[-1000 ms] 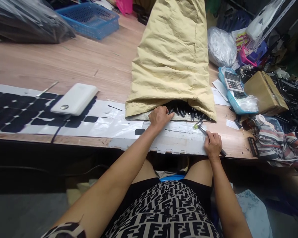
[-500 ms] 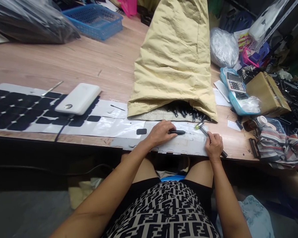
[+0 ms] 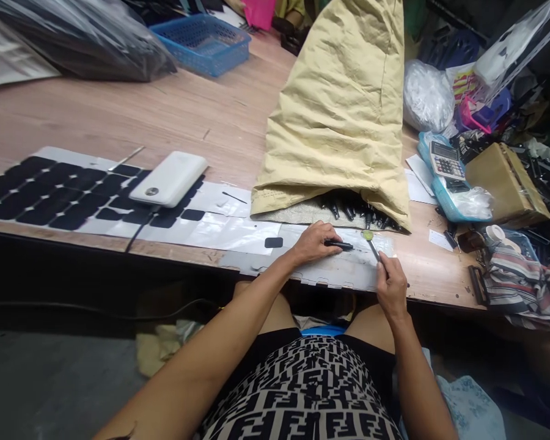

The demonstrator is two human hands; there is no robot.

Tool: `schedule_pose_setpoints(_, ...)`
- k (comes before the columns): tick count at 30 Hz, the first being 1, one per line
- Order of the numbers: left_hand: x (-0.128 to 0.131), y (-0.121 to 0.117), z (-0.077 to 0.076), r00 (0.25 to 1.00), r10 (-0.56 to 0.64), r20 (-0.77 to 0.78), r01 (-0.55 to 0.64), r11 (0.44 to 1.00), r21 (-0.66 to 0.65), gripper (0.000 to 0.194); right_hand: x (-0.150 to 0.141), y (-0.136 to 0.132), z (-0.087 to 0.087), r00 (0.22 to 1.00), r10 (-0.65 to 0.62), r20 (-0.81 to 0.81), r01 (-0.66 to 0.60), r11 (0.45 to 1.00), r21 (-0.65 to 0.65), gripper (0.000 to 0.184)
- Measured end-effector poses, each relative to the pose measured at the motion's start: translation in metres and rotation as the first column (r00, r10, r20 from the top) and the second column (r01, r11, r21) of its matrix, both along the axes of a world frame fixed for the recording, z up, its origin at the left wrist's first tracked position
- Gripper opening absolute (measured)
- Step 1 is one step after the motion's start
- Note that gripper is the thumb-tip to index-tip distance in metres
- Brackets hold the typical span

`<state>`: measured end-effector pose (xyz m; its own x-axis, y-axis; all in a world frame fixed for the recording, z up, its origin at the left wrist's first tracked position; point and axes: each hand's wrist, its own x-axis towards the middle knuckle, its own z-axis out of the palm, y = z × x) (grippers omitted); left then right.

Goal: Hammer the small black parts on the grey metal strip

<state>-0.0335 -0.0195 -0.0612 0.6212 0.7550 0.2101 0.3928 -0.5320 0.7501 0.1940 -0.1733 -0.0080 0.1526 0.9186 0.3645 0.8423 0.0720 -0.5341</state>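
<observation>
My left hand (image 3: 315,241) is closed around one end of a slim black pen-like piece (image 3: 341,245), which lies low over the grey-white work surface (image 3: 279,264). To its right, my right hand (image 3: 393,281) grips the handle of a small hammer (image 3: 371,242). The hammer's yellow-green round face points up, just right of the black piece's tip and apart from it. Beyond both hands, a yellow cloth sack (image 3: 334,134) lies with its mouth toward me, and several black pieces (image 3: 348,211) show inside it.
A white power bank (image 3: 169,178) with a cable rests on black-patterned sheets (image 3: 59,189) to the left. A blue basket (image 3: 206,46) stands at the back. On the right are a calculator (image 3: 447,160), a cardboard box (image 3: 506,183) and a striped cloth (image 3: 513,278).
My right hand has turned the hammer so its handle stands steeper and its round face shows upward. My left hand still holds the black piece. The whole view has shifted slightly.
</observation>
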Motion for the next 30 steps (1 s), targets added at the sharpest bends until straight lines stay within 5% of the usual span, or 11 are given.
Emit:
schedule_pose_setpoints(6,0.002,0.0,0.003,1.0,0.0,-0.009,0.0,1.0,-0.008,0.022,-0.037,-0.003,0.014,0.993,0.118,0.005,-0.118,0.993,-0.031,0.039)
schedule_pose_setpoints(19,0.004,0.001,0.001,0.999,0.036,-0.003,-0.036,0.999,-0.01,0.023,-0.032,-0.009,0.011,0.996,0.054,0.072,-0.05,0.998,-0.049,0.039)
schedule_pose_setpoints(24,0.005,0.0,0.0,0.999,0.034,-0.008,-0.034,0.999,0.01,0.023,-0.02,-0.009,0.006,0.995,0.033,0.098,-0.027,0.998,-0.062,0.038)
schedule_pose_setpoints(30,0.004,-0.001,-0.001,0.999,0.039,-0.006,-0.039,0.999,0.017,0.021,0.027,0.009,-0.006,0.955,-0.152,0.254,0.15,0.988,0.027,0.035)
